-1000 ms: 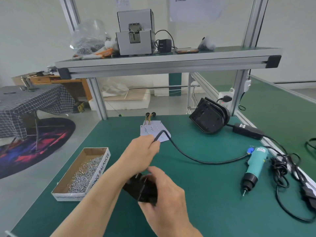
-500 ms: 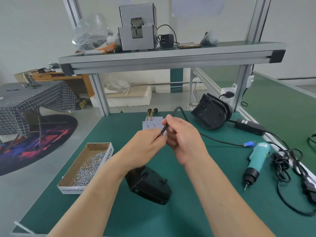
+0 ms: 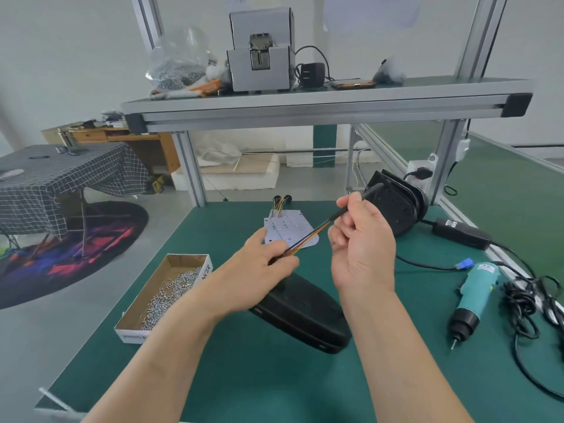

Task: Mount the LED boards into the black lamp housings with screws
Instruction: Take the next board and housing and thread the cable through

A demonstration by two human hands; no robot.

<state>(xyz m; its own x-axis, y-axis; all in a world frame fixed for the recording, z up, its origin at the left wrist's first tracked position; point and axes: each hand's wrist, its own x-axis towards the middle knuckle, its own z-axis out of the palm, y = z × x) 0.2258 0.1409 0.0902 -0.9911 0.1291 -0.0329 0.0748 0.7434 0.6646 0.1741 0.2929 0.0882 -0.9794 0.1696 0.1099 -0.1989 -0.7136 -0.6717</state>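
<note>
Two hands share one wire bundle (image 3: 311, 235) | left hand (image 3: 259, 270) fingers pinch its coloured leads, right hand (image 3: 360, 239) fingers pinch its black sleeve | long axis rises low-left to high-right | black lamp housing (image 3: 305, 315) on bench (image 3: 244, 377) directly below | LED boards (image 3: 287, 227) just beyond, left hand nearer

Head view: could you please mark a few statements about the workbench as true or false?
1. The left hand pinches the coloured wires while the right hand holds the cable's black sleeve. True.
2. The screw box sits left of the near lamp housing. True.
3. The electric screwdriver is held in a hand. False: it lies untouched on the mat, right of both hands.
4. The LED boards are seated in a housing. False: they lie bare on the mat beyond the hands.
</note>
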